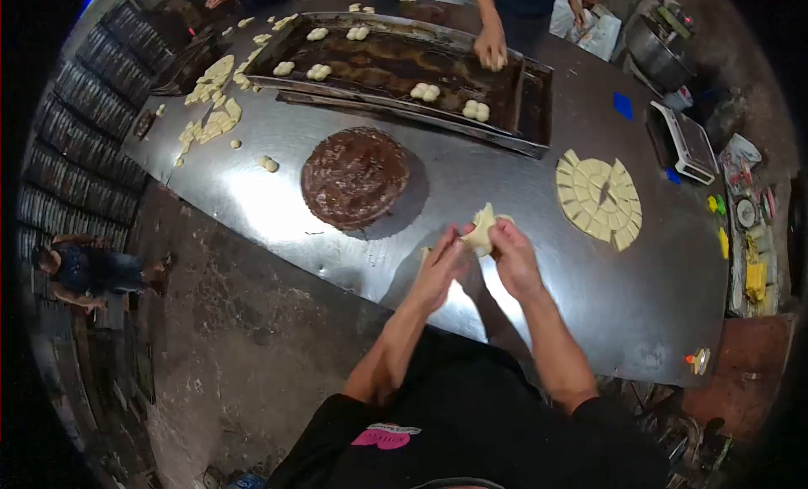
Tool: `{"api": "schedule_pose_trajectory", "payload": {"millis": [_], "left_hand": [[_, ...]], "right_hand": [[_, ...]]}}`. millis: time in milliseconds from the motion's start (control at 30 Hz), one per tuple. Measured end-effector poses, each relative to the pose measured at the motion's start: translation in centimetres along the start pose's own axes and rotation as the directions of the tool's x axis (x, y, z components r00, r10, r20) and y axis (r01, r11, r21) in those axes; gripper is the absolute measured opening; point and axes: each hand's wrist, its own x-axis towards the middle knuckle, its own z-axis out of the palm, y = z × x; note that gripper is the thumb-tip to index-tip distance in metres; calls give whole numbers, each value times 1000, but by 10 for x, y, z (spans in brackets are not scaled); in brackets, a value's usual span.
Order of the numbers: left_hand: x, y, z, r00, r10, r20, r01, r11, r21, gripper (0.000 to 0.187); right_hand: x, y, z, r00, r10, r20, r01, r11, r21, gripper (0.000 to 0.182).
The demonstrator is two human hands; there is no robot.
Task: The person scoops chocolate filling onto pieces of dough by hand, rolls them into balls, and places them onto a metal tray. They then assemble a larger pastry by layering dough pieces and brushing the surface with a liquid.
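My left hand (439, 268) and my right hand (513, 255) meet over the metal table (252, 194), both gripping one pale piece of dough (481, 228) between the fingertips. To the right lies a round sheet of dough cut into several pieces (599, 198). A dark round plate (355, 176) sits to the left of my hands.
A long dark baking tray (396, 64) with paired dough balls lies at the far side; another person's hand (490, 47) rests on its edge. Cut dough pieces (212, 102) lie scattered at far left. A scale (686, 140) and small items stand at right. A person sits on the floor (84, 270).
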Motion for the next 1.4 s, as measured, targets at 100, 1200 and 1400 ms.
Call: {"api": "schedule_pose_trajectory", "payload": {"millis": [100,1200,1400], "left_hand": [[-1,37,8,997,20,68,-11,991,-132,37],[4,-16,78,986,58,153,-124,876,466,39],[-17,-1,77,980,179,84,-197,832,519,19]], "right_hand": [[8,15,38,982,-150,-114,112,951,-289,20],[-58,-42,-38,946,-152,-285,-24,847,-530,27],[-63,-61,-31,999,35,18,-26,925,-378,37]]}}
